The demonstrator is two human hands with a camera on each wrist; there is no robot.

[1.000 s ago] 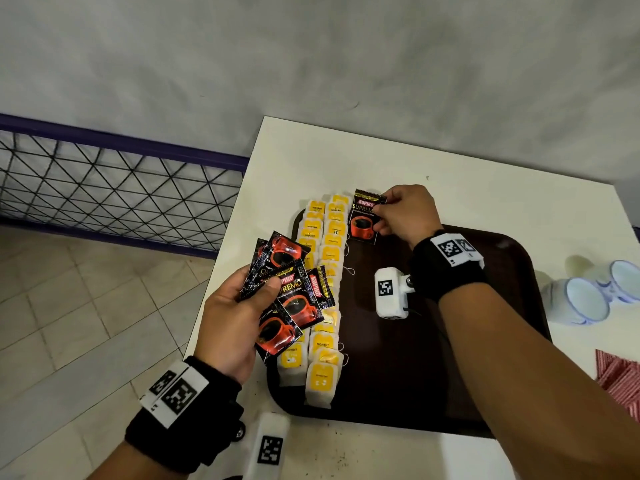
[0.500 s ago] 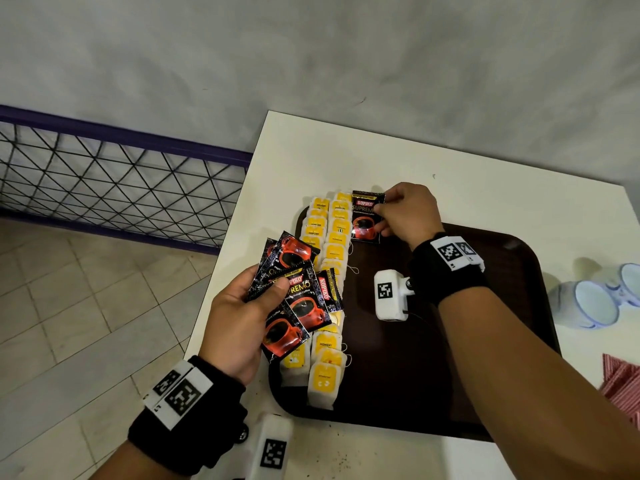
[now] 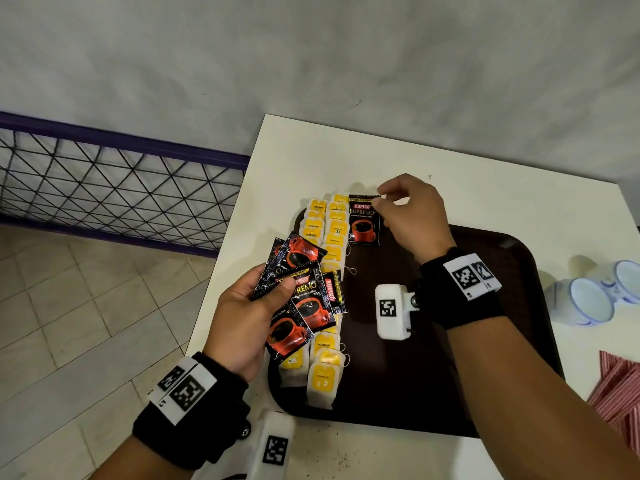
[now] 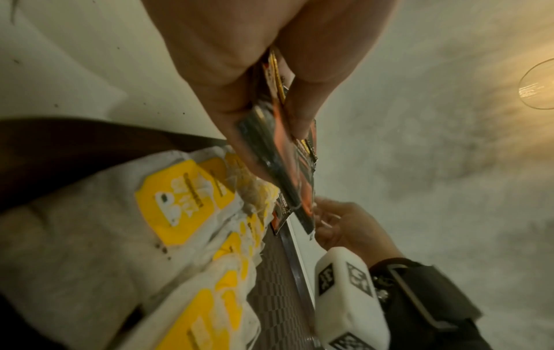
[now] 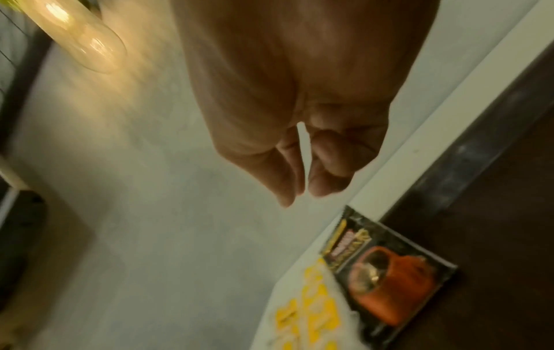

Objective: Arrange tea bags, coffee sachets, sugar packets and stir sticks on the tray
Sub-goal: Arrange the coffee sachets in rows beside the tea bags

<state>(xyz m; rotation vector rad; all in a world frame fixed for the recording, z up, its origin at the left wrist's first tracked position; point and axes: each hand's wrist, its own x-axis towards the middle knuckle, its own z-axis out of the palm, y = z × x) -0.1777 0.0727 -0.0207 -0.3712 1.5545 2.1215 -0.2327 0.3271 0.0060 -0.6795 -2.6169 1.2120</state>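
Table (image 3: 450,174): white top, carrying the tray, with a grey wall beyond its far edge.
Tray (image 3: 450,393): dark brown, lying flat on the table and filling most of its near half.
Tea bags (image 3: 325,341): white with yellow tags, in two overlapping rows down the tray's left side, from the far edge to the near edge.
Left hand (image 3: 242,323): over the tray's left edge, thumb on top and fingers beneath, gripping a fan of coffee sachets (image 3: 304,292) above the tea bags.
Right hand (image 3: 412,216): at the tray's far edge, fingers loosely curled with the tips drawn together, holding nothing, just right of the laid sachet.
Laid sachet (image 3: 364,220): one black and red coffee sachet, flat at the tray's far left, touching the right-hand row of tea bags.
Cups (image 3: 588,299): two pale blue-rimmed ones, on the table right of the tray.
Striped cloth (image 3: 620,393): red and white, at the table's right edge, near side.
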